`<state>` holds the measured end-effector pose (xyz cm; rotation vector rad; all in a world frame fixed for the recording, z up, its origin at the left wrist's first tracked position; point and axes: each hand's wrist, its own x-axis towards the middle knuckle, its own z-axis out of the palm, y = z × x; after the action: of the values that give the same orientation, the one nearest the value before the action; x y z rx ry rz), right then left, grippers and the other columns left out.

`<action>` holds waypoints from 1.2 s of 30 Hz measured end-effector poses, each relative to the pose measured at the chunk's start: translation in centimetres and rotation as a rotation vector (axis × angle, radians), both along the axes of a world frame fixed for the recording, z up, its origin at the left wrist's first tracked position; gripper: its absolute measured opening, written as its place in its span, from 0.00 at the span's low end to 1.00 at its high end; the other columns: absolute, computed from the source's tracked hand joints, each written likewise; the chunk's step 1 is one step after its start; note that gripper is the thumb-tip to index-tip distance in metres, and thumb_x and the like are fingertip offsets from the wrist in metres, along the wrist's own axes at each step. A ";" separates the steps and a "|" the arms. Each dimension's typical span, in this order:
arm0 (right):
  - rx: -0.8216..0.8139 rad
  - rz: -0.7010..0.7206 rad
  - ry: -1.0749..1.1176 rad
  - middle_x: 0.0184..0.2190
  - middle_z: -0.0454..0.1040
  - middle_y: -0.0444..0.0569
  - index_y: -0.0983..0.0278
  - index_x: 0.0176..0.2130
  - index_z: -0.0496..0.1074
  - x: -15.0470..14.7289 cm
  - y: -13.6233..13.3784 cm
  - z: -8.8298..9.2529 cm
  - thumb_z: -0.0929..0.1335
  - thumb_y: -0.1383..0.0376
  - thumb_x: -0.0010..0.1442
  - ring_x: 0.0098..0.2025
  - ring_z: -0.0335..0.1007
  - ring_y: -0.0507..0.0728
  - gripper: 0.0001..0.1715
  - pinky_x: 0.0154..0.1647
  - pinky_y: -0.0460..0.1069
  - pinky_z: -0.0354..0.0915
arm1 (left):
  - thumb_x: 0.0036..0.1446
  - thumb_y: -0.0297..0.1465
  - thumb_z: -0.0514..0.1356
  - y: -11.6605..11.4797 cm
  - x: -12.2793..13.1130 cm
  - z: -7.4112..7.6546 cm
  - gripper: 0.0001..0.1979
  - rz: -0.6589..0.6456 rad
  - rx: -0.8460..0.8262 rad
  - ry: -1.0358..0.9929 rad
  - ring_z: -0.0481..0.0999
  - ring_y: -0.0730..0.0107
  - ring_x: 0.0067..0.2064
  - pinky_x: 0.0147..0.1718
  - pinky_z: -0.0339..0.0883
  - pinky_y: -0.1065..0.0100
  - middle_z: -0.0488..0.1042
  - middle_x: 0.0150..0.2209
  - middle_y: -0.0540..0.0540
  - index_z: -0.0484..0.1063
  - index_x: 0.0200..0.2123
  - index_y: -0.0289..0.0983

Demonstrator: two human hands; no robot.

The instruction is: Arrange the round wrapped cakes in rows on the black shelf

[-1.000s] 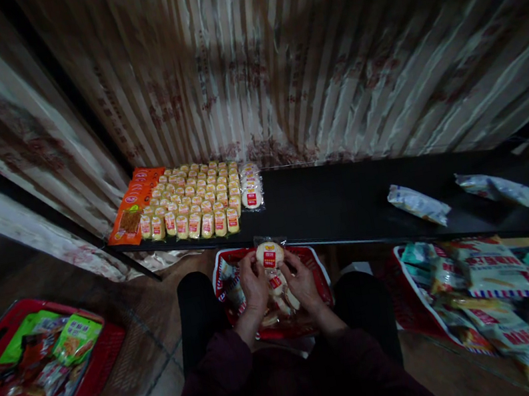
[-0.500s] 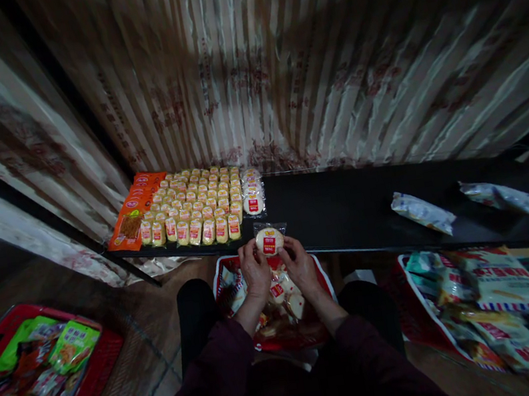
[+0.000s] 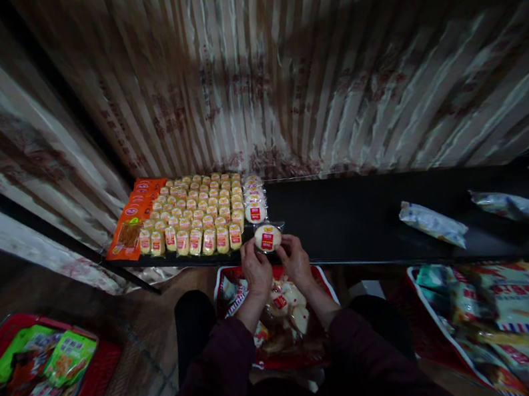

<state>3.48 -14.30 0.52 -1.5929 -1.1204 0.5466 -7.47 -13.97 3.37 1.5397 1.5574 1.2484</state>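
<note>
left hand and right hand pinch one wrapped round cake by its edges, over the near edge of the black shelf. judged a placing step; the next move calls for laying it flat, aligned just near of the column of like packets.

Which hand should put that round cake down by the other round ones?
Probably the right hand. Both hands hold the round cake, but the left hand sits close to the yellow snack rows, while the right has bare shelf beside it.

Left hand and right hand held forward together, both pinching.
</note>
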 end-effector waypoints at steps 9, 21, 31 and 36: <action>0.019 -0.024 -0.028 0.37 0.75 0.55 0.63 0.40 0.63 0.4 2.3 0.3 0.65 0.55 0.53 0.38 0.73 0.60 0.18 0.42 0.56 0.68 | 0.50 0.18 0.49 1.5 1.0 -1.1 0.21 0.017 0.079 0.075 0.67 0.63 0.55 0.57 0.61 0.62 0.67 0.52 0.37 0.70 0.47 0.32; 0.033 -0.044 -0.017 0.35 0.74 0.54 0.62 0.38 0.63 1.0 5.0 -0.1 0.64 0.59 0.51 0.38 0.72 0.59 0.14 0.41 0.55 0.67 | 0.49 0.18 0.50 2.8 1.9 -1.7 0.24 -0.034 0.044 0.095 0.60 0.59 0.61 0.61 0.56 0.58 0.61 0.60 0.37 0.69 0.50 0.32; 0.034 -0.031 -0.056 0.35 0.74 0.54 0.62 0.38 0.63 0.8 6.5 -0.5 0.63 0.58 0.51 0.37 0.72 0.59 0.13 0.41 0.55 0.67 | 0.49 0.17 0.49 3.2 1.9 -3.1 0.26 -0.076 0.111 0.164 0.54 0.59 0.64 0.63 0.52 0.57 0.59 0.61 0.35 0.66 0.53 0.29; 0.031 -0.007 -0.062 0.35 0.73 0.54 0.62 0.37 0.62 0.7 7.0 -0.7 0.62 0.59 0.52 0.37 0.72 0.59 0.13 0.41 0.55 0.67 | 0.47 0.16 0.49 3.5 1.9 -3.9 0.29 -0.121 0.131 0.168 0.54 0.60 0.65 0.63 0.53 0.57 0.58 0.62 0.37 0.65 0.55 0.31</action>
<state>4.20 -7.31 -0.15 -1.5952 -1.1637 0.4759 -5.61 -10.50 -0.48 1.8356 1.4847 1.1992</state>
